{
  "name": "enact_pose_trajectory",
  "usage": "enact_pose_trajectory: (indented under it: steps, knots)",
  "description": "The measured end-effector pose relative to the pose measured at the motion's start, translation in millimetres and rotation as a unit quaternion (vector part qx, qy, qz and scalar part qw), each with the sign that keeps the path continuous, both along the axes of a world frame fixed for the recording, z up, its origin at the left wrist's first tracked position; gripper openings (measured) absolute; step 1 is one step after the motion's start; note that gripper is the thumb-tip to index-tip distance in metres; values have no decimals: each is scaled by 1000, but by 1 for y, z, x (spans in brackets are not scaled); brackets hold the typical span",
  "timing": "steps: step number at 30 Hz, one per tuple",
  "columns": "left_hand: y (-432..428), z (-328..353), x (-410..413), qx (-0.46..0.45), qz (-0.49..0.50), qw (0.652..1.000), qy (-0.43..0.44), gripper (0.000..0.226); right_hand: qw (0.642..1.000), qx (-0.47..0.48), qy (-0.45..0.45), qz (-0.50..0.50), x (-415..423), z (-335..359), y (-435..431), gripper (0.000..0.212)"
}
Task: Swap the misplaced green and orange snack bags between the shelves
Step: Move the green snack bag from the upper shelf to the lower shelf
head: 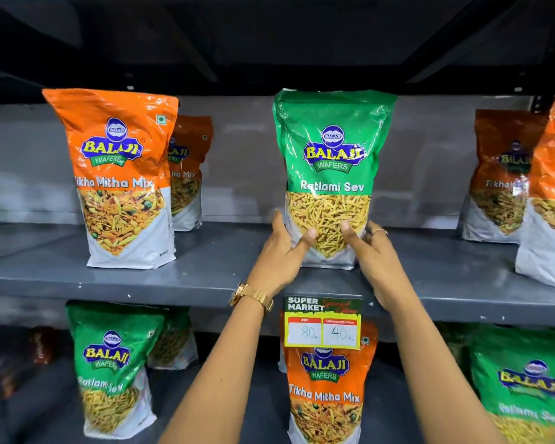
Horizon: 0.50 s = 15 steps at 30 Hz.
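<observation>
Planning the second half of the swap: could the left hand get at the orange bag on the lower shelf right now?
Probably not yet: the left hand is gripping the green bag above. The orange bag stands unobstructed at the lower shelf's front.

1. The place was a shop, a supermarket snack aisle.
2. Grey metal shelves held many identical branded snack bags, orange Tikha Mitha Mix bags and green Ratlami Sev bags, standing in rows facing outward.
3. A price tag on the shelf edge read "Super Market", with MRP 80 and discounted price 40.
</observation>
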State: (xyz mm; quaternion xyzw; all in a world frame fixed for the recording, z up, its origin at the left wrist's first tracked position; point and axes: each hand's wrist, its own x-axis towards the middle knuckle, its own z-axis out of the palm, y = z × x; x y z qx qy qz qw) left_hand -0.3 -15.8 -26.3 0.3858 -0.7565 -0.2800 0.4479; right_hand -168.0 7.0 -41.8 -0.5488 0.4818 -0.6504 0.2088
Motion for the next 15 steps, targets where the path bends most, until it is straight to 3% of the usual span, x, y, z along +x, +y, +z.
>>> enact_pose_trajectory:
  steps: [3,15]
  knots:
    - [-2,-2,3,-25,-7,999,21,77,995,-19,67,-66,1,-1,5,37]
    - [33,-6,15,-19,42,994,95,55,998,-1,24,-63,13,4,45,50]
